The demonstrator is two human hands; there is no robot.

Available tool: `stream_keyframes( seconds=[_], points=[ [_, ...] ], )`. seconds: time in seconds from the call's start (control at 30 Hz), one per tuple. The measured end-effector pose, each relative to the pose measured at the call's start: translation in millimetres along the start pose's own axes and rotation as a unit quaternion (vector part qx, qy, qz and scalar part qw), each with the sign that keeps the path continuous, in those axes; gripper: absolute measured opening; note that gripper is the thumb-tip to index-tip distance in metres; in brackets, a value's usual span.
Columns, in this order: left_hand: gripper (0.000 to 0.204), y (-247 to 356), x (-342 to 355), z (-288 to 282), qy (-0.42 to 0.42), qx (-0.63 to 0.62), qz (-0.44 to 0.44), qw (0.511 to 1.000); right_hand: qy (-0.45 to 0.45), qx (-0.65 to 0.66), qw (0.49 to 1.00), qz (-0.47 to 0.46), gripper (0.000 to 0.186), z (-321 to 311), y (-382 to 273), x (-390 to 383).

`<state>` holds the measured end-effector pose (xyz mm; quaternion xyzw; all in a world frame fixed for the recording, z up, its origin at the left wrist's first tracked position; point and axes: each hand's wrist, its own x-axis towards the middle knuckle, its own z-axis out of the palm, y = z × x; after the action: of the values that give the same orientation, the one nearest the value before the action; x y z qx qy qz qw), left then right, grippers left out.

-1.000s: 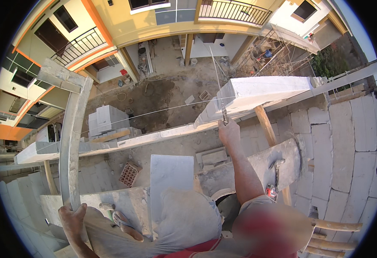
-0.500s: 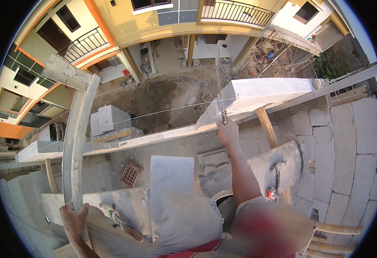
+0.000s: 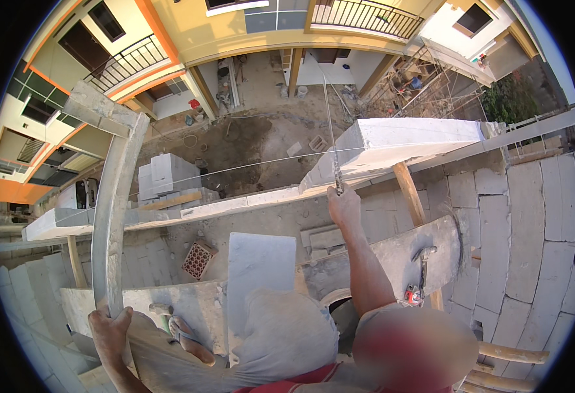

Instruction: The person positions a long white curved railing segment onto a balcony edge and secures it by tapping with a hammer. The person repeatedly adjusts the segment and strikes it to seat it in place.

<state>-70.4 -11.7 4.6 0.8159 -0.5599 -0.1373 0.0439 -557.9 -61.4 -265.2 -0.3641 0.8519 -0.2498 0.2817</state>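
Observation:
My left hand (image 3: 112, 331) is closed around the lower part of a grey, mortar-stained upright post (image 3: 107, 216) at the left, with a short crosspiece (image 3: 96, 108) at its top. My right arm stretches forward, and my right hand (image 3: 345, 203) is closed on the dark grip of a long, thin tool (image 3: 332, 141). Its narrow shaft or blade points away, over the edge of the white block wall; its exact kind is too thin to make out. A taut string (image 3: 235, 168) crosses near the tool. My sandalled foot (image 3: 192, 340) rests on a board.
A white slab (image 3: 261, 262) leans by my knee. A claw hammer (image 3: 423, 262) and a red tape measure (image 3: 413, 295) lie on the board at right. The white block wall (image 3: 418, 137) edges a drop to the muddy ground. A red perforated block (image 3: 199, 260) lies below the boards.
The tool in my right hand has turned a little, so its far end looks thinner. The right hand has shifted slightly left and down. My left hand keeps its grip on the post.

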Motion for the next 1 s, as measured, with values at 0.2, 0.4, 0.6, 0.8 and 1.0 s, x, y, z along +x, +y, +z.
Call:
stream_keyframes(
  seconds=[0.2,0.4,0.6,0.8,1.0],
  points=[
    [0.029,-1.7,2.7,-3.4,-0.017,-0.001,-0.001,1.000,-0.110,-0.099,0.981,0.130,0.037,31.0,48.7,27.0],
    [0.029,-22.4,3.7,3.7,0.055,0.018,0.062,0.996,-0.146,-0.127,0.978,0.073,0.035,40.4,63.1,0.3],
    [0.031,2.4,9.3,3.8,-0.032,0.019,0.005,0.999,-0.036,-0.068,0.997,0.008,0.037,24.1,24.2,9.4],
    [0.031,4.0,3.9,1.2,-0.049,0.013,0.015,0.999,-0.205,-0.054,0.949,0.235,0.039,52.3,72.0,14.2],
    [0.035,-19.9,5.4,0.4,0.048,0.123,0.030,0.991,-0.244,-0.008,0.945,0.215,0.029,78.0,86.6,-2.5]
  ],
)
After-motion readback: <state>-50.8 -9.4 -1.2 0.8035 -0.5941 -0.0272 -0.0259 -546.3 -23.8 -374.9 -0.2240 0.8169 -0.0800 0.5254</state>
